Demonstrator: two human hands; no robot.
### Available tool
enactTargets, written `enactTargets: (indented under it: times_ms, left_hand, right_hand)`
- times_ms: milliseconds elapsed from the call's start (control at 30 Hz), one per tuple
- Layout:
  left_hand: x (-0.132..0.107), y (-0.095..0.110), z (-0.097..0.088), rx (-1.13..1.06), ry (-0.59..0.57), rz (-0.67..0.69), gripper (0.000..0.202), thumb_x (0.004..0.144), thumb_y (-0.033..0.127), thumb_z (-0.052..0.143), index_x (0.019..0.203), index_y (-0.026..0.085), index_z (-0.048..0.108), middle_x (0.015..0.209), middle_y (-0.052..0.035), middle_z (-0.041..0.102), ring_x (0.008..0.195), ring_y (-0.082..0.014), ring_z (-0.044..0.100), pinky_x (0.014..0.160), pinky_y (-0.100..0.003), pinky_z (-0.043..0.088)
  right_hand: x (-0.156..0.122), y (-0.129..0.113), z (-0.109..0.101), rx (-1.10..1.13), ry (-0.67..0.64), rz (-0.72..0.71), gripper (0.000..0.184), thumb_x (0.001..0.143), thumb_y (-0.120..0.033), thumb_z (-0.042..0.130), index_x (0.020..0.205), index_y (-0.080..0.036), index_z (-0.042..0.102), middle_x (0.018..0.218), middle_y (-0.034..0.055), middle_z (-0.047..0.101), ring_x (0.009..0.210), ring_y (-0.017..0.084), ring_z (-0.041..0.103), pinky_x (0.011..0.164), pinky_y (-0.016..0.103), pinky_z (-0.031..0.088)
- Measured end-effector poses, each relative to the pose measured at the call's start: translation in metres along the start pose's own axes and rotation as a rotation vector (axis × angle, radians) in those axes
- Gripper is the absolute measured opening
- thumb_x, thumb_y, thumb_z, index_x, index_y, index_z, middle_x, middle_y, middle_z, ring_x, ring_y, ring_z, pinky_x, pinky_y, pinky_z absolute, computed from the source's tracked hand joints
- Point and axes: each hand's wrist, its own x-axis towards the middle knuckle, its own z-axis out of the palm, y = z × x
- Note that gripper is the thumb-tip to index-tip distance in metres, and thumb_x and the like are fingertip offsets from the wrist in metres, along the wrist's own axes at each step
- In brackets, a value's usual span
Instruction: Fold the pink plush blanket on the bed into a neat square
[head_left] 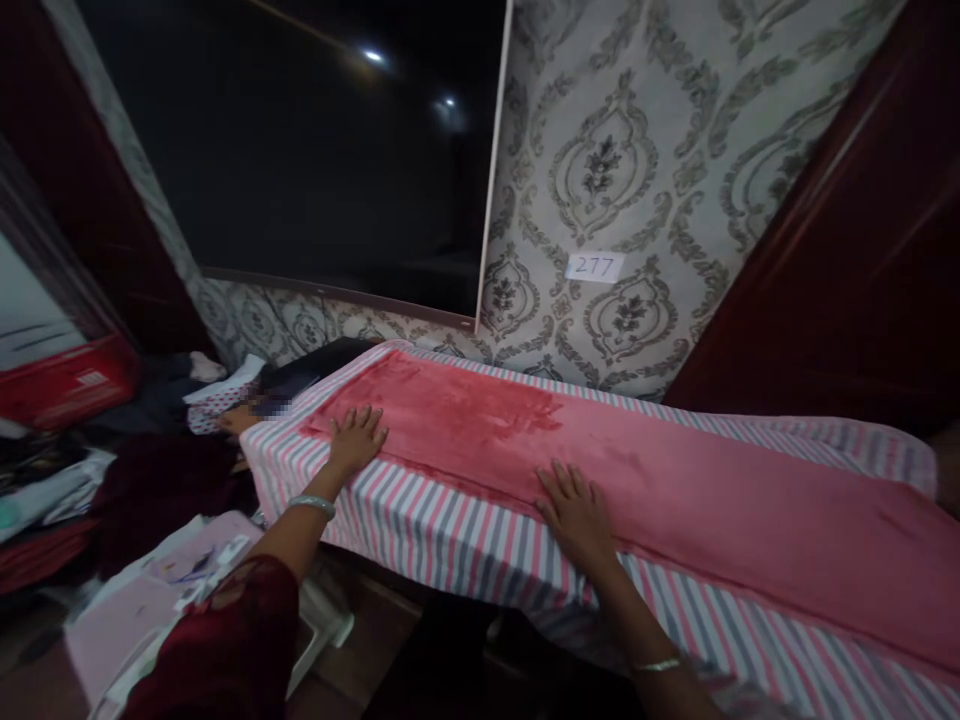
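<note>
Cream-grey damask wallpaper (pixel 622 170) is covering the wall, a large glossy black flat screen (pixel 300 150) is hanging on it, reflecting two small lights, and dark red wooden panels (pixel 840 220) are flanking it.

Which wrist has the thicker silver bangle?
The left hand does: its wide silver bangle is clearly thicker than the thin silver bracelet on the wrist of the right hand.
</note>
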Motion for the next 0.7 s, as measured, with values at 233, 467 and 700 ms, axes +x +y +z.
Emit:
enactTargets:
  times_ms: [233, 467, 700]
  left_hand:
    - [-0.006, -0.033, -0.006, 0.005, 0.163, -0.207, 0.049, 0.099, 0.032, 0.034, 0.141, 0.015, 0.053, 0.159, -0.0212, 0.032, 0.149, -0.0370, 0.025, 0.115, -0.060, 0.024]
    - [-0.004, -0.043, -0.005, -0.070, 0.242, -0.370, 0.046, 0.097, 0.032, 0.039, 0.136, 0.013, 0.053, 0.146, -0.0232, 0.047, 0.135, -0.0336, 0.043, 0.105, -0.049, 0.038]
    - [0.004, -0.058, -0.011, -0.113, 0.241, -0.481, 0.044, 0.094, 0.029, 0.039, 0.130, 0.008, 0.055, 0.121, -0.0224, 0.063, 0.117, -0.0338, 0.055, 0.095, -0.046, 0.042]
  right_hand:
    - [0.002, 0.004, 0.017, -0.072, 0.040, -0.028, 0.053, 0.101, -0.040, 0.037, 0.153, -0.031, 0.039, 0.163, 0.0035, 0.029, 0.149, 0.030, 0.026, 0.116, 0.054, 0.025]
    - [0.003, 0.010, 0.028, -0.131, 0.076, -0.052, 0.053, 0.100, -0.042, 0.036, 0.151, -0.031, 0.043, 0.161, 0.0039, 0.033, 0.147, 0.031, 0.030, 0.113, 0.055, 0.030]
    - [0.004, 0.016, 0.037, -0.144, 0.107, -0.076, 0.055, 0.099, -0.044, 0.032, 0.151, -0.030, 0.044, 0.160, 0.0046, 0.036, 0.145, 0.032, 0.033, 0.111, 0.054, 0.033]
